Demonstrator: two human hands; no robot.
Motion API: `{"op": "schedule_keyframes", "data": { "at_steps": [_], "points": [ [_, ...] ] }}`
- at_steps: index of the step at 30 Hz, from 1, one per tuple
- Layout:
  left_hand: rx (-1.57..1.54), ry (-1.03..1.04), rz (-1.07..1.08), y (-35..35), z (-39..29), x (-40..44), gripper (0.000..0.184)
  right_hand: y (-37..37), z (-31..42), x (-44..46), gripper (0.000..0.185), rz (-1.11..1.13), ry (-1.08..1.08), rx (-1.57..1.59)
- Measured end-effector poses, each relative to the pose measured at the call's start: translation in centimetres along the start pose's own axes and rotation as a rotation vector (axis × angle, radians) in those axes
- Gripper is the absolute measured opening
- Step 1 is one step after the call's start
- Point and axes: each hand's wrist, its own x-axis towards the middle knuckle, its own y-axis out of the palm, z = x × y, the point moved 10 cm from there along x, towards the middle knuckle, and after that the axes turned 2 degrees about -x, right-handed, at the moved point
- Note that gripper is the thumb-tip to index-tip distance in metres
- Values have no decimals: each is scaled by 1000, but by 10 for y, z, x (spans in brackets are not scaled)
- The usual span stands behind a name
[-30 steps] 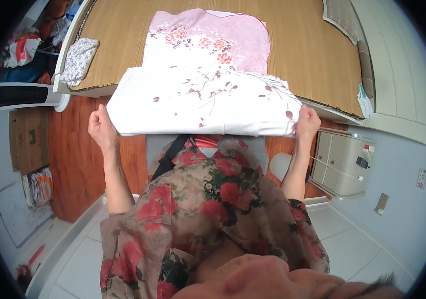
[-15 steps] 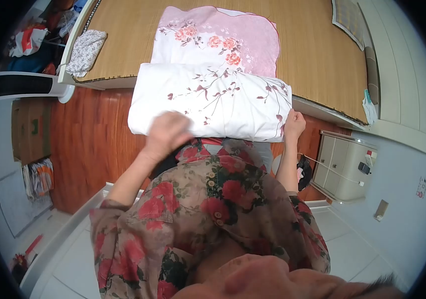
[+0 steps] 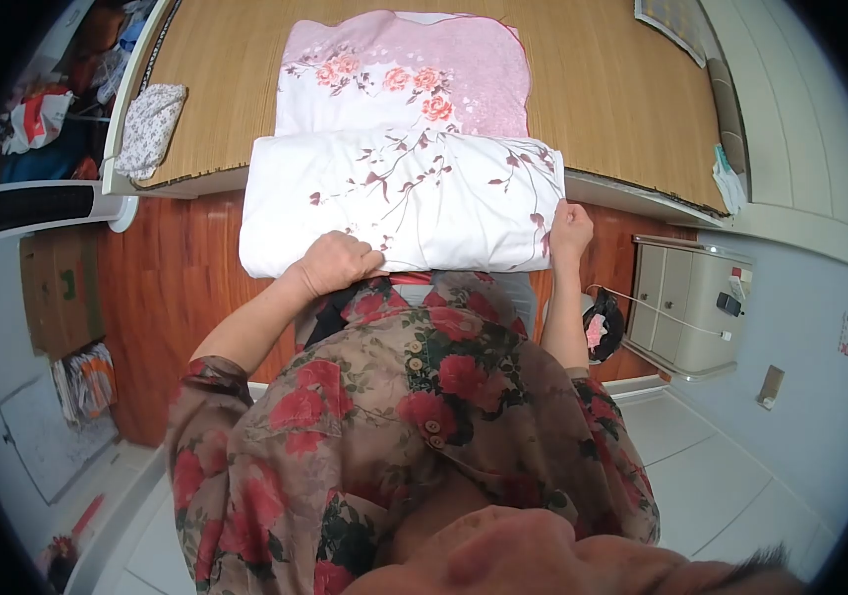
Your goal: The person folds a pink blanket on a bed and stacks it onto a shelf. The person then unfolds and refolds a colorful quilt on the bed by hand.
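A white and pink floral quilt (image 3: 424,188) lies partly on the bed, its white near part folded over and hanging past the bed's edge against my body. My left hand (image 3: 340,263) is closed at the quilt's front edge, left of middle, with knuckles up. At the right edge, my right hand (image 3: 571,233) pinches the quilt's side between thumb and fingers. The pink far part with orange roses lies flat on the bed.
A bamboo-like mat (image 3: 612,109) covers the bed. On its left corner sits a small patterned cloth bundle (image 3: 151,129). A cream cabinet (image 3: 687,307) stands to the right beside a black bag (image 3: 605,325). Cardboard (image 3: 62,288) leans at the left.
My left hand, blurred by motion before, has come to rest closed on the quilt's front edge. My right hand keeps its hold on the right edge. The whole view has shifted slightly.
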Motion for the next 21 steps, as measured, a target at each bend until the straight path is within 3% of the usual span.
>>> {"op": "schedule_keyframes", "data": {
  "at_steps": [12,15,18,20,21],
  "points": [
    [-55,-150,84,-5,5,-48,6,2,-8,3,29,-40,-42,-26],
    [-94,-168,-13,-18,6,-73,10,-3,-1,3,30,-52,-39,28],
    [36,-626,-294,-65,48,-110,26,0,0,5,28,-7,-66,2],
    [189,-855,-680,-106,62,-137,25,3,2,0,27,7,-70,-12],
    [186,-864,-679,-101,64,-141,25,0,6,-4,28,-3,-46,2]
  ]
}}
